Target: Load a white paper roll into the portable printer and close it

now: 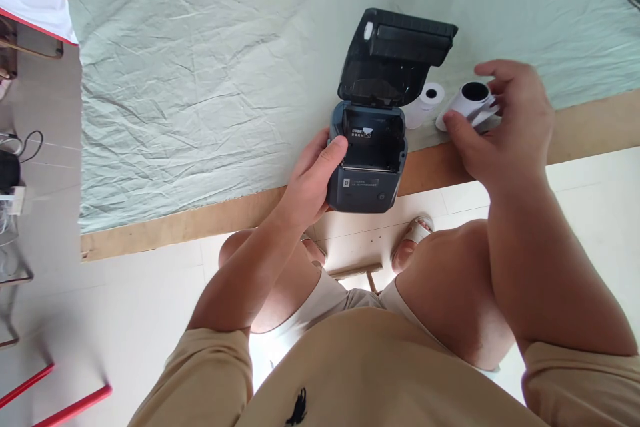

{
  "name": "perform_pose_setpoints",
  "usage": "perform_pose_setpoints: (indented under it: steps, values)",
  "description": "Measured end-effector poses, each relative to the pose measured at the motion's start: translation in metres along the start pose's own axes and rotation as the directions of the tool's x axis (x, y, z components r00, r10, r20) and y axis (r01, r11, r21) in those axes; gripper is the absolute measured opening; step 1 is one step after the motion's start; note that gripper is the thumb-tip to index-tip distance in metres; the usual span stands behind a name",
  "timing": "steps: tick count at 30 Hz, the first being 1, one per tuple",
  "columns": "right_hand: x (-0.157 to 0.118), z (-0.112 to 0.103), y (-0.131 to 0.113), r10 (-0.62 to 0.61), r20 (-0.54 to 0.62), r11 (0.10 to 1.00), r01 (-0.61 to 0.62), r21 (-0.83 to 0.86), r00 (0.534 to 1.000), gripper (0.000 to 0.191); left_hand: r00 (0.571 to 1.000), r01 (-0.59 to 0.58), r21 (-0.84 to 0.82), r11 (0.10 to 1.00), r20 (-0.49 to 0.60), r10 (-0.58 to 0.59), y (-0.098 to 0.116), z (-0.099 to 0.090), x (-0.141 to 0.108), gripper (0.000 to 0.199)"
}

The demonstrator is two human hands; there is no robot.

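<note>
Across a wooden table (pixel 175 228), wrinkled pale green cloth (pixel 200 93); below, light floor tiles (pixel 150 307). Grips a portable printer (pixel 363 193) in the left hand (pixel 314 177) at the table's near edge, thumb at the rim of the paper compartment (pixel 377 148), lid (pixel 359 65) swung open. Holds a larger white paper roll (pixel 460 105) in the right hand (pixel 517 123), between thumb and curled fingers; between roll and printer, a smaller paper roll (pixel 424 104).

Head view, one: lighting bright and diffuse, source beyond what I see. Floor (pixel 600 203): pale, near white at right, detail washed out. Cloth (pixel 200 80): fine crease shadows, left half. Printer (pixel 367 180): cavity in deep shadow. Red bars (pixel 75 407): blurred dark streaks adjoining. Sleeves (pixel 585 373): enlarged by wide-angle stretch at my frame's edge.
</note>
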State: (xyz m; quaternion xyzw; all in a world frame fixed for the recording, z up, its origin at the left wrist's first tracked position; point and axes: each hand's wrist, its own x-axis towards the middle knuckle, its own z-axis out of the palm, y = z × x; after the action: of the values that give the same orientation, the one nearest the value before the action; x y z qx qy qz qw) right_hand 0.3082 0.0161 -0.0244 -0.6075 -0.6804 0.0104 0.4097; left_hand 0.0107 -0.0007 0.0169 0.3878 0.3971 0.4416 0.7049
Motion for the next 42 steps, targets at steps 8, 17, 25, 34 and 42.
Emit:
perform_pose_setpoints:
  steps: [8,17,25,34,42]
  values:
    - [-0.001,0.005,-0.056,-0.249,-0.426,0.910,0.361,0.204,0.870,0.054,1.000,0.011,0.006,1.000,0.004,-0.011,0.001,0.003,0.001,0.038]
    - [-0.001,0.014,-0.112,-0.233,-0.001,0.971,0.232,0.053,0.973,0.010,1.000,0.013,0.027,1.000,-0.015,-0.013,0.006,0.010,-0.002,0.043]
    - [-0.011,0.015,-0.114,-0.400,-0.156,0.891,0.423,0.164,0.903,0.013,0.998,0.005,-0.008,1.000,0.059,-0.005,0.005,0.003,-0.004,0.036]
    - [-0.020,0.017,-0.095,-0.204,-0.278,0.906,0.289,0.309,0.939,0.028,0.967,-0.175,0.125,0.977,0.207,0.147,-0.030,-0.030,0.021,0.131]
    - [-0.009,0.022,-0.084,-0.139,-0.247,0.869,0.238,0.435,0.959,0.059,0.940,-0.234,0.258,0.937,0.306,0.151,-0.039,-0.043,0.025,0.145]
